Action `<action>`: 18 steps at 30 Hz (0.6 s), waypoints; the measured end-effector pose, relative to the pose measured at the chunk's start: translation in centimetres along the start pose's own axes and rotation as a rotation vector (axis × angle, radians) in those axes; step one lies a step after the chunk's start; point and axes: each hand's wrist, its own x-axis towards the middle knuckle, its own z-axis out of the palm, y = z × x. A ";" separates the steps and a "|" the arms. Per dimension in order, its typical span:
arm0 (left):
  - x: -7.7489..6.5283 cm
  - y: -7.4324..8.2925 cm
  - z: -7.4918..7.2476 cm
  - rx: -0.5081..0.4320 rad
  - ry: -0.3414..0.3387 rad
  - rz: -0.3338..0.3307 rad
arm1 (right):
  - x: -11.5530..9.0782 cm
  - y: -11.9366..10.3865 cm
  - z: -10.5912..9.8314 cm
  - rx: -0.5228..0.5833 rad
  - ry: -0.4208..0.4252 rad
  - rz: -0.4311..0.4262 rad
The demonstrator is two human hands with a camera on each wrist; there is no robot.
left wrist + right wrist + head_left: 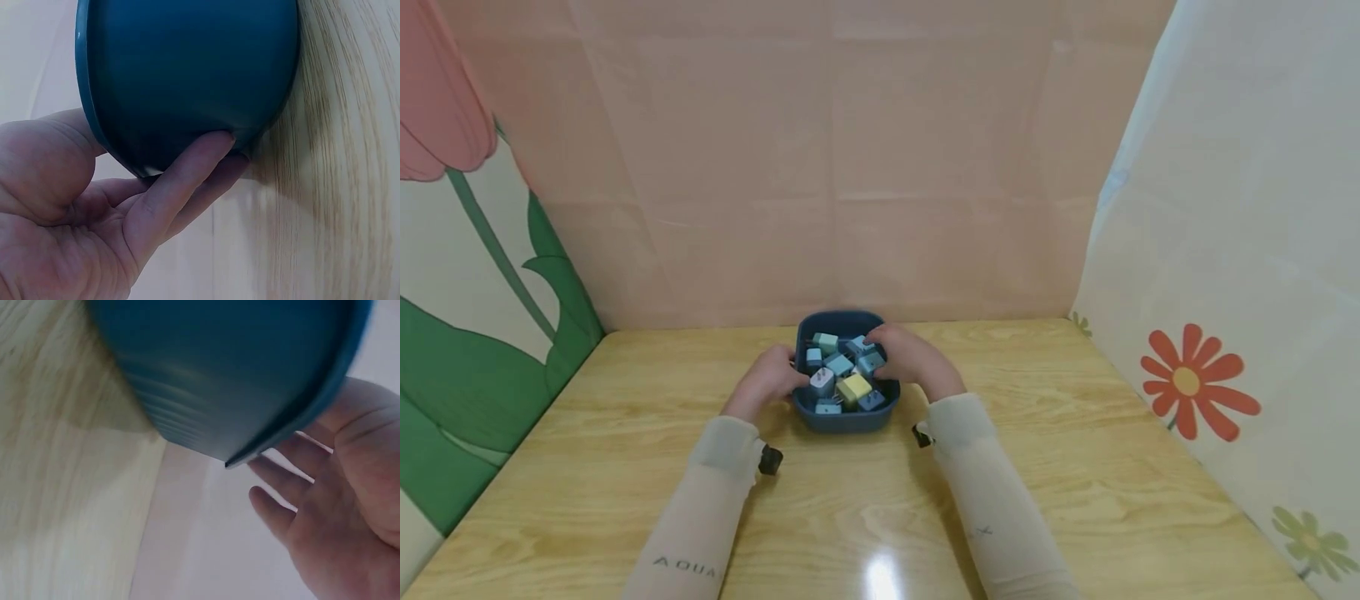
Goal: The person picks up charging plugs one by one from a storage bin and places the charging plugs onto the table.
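A dark blue plastic tub (846,423) stands on the table, filled with several small plug-in chargers, among them a yellow one (853,388), a white one (822,382) and a pale green one (826,342). My left hand (769,379) grips the tub's left side, its thumb over the rim and its fingers against the outer wall (187,75). Over the right rim reaches my right hand (917,358), with fingertips beside a blue-grey charger (871,362). In the right wrist view the tub wall (219,369) hides its thumb and foremost fingertips; whether they pinch a charger is unclear.
The wood-grain table (625,467) runs back to a pink sheet (827,167) just behind the tub. A flower-printed sheet (1225,250) borders the right side, and a tulip-printed one (467,333) the left.
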 end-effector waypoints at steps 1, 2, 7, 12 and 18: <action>0.0 0.0 0.1 0.003 0.001 -0.002 | 0.1 -0.1 0.1 -0.023 -0.017 -0.013; 0.0 -0.1 0.1 0.003 0.003 -0.001 | 0.1 -0.2 0.3 -0.043 -0.027 -0.026; 0.0 -0.1 0.1 0.003 0.015 0.012 | 0.3 -0.6 0.8 -0.078 -0.042 -0.030; 0.0 -0.2 0.1 0.001 0.010 0.006 | 0.3 -0.7 1.2 -0.090 -0.050 -0.048; 0.0 -0.1 0.1 0.000 0.006 0.006 | 0.3 -0.6 1.3 -0.105 -0.040 -0.051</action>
